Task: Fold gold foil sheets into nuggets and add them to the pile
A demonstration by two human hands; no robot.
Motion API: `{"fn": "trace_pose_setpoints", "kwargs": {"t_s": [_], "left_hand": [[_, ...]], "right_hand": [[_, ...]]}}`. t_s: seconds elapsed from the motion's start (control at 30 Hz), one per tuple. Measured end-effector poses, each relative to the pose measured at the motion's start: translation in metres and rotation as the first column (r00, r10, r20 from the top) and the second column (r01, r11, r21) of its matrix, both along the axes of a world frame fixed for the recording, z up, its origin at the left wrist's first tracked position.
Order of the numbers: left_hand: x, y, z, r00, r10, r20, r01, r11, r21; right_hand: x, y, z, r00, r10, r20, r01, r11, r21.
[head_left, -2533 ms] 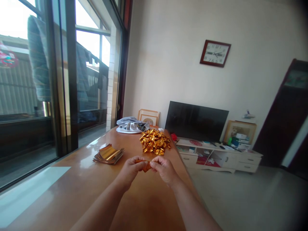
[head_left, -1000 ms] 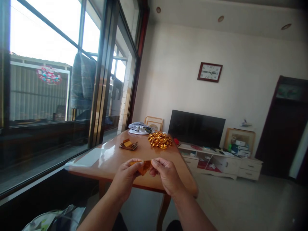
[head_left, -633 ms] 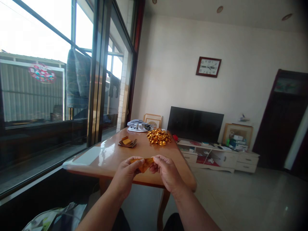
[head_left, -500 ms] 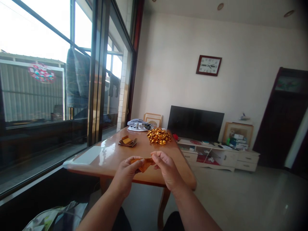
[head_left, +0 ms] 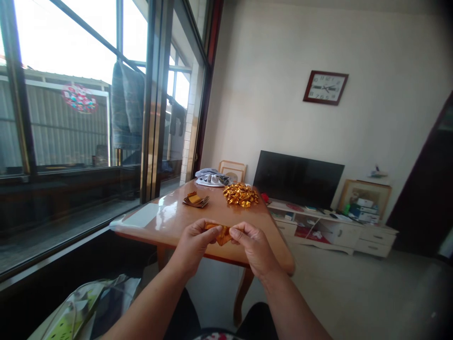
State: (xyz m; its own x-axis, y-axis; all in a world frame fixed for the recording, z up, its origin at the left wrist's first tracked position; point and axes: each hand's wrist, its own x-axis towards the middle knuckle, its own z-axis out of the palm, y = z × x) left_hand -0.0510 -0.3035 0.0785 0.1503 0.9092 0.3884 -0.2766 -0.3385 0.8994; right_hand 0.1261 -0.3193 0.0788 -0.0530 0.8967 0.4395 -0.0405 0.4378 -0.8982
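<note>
— When you take in the whole scene, what carries the work?

— A varnished wooden tabletop (head_left: 159,215). A sliding window (head_left: 88,118) runs along its left side, and a white TV cabinet (head_left: 329,231) stands beyond its right side.

— What lies on it?

— At the tabletop's far end, a folded cloth (head_left: 211,179) sits near the window side, with a loose heap of gold foil pieces (head_left: 240,194) just in front and to the right of it. A small stack of foil sheets (head_left: 195,199) lies nearer the window side, well apart from both hands.

— And the hands?

— The left hand (head_left: 193,245) and right hand (head_left: 255,250) are raised just in front of the tabletop's near edge, facing each other and almost meeting.

— What's between them?

— A folded strip of gold foil (head_left: 222,234). Its long axis runs sideways across the gap between the hands, sloping slightly down to the right, and a loose tab hangs below it, nearer the right hand.

— Are the fingers apart?

— No, they're pinched on it from both sides: the left fingers (head_left: 207,227) grip the strip's left end and the right fingers (head_left: 238,231) its right end. The fingers hide how the folds run inside the grip.
</note>
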Motion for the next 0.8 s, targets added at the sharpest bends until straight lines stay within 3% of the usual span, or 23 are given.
{"fn": "trace_pose_setpoints", "kwargs": {"t_s": [0.6, 0.7, 0.8], "left_hand": [[-0.006, -0.001, -0.003, 0.994, -0.095, 0.057, 0.096, 0.995, -0.017], [-0.01, 0.005, -0.003, 0.998, -0.018, 0.061, 0.02, 0.999, -0.032], [-0.016, 0.009, -0.002, 0.991, 0.084, 0.107, -0.076, 0.994, -0.081]], "right_hand": [[0.004, 0.006, -0.011, 0.99, 0.038, -0.133, -0.054, 0.991, -0.121], [0.005, 0.004, -0.001, 0.987, -0.074, -0.141, 0.06, 0.993, -0.097], [-0.001, -0.015, 0.026, 0.936, -0.243, -0.256, 0.265, 0.963, 0.055]]}}
